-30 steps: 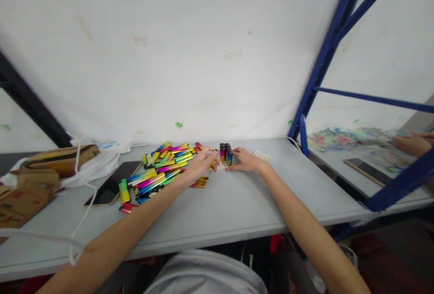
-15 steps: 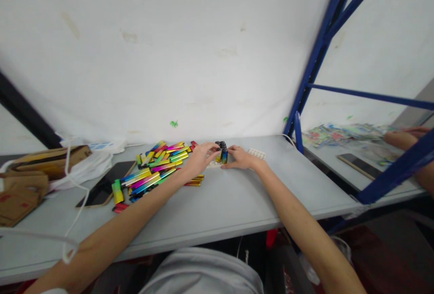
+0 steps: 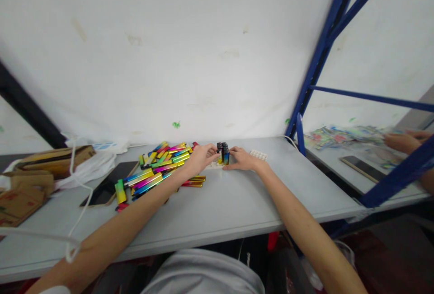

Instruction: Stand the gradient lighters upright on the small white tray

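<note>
Several shiny lighters (image 3: 226,156) with black tops stand upright in a close group on a white holder (image 3: 214,165) near the back of the table. My left hand (image 3: 202,157) is at their left side, its bent fingers closed on a yellowish lighter (image 3: 219,158). From the right, my right hand (image 3: 240,158) presses thumb and fingers against the blue-gold lighters of the group. Left of my hands lies a loose pile of metallic lighters (image 3: 162,165) in rainbow colours. Part of the holder is hidden behind my fingers.
A white pallet-like tray (image 3: 258,154) lies right of my right hand. Leftward are a phone (image 3: 110,183), an opened cardboard box (image 3: 25,194) and a white cable (image 3: 81,212). A blue metal post (image 3: 305,91) stands at right; beyond it, another person's hand (image 3: 402,142).
The upright lighters' black tops now show as a wider, neater group between my hands. My hands have barely moved; the view has shifted slightly.
</note>
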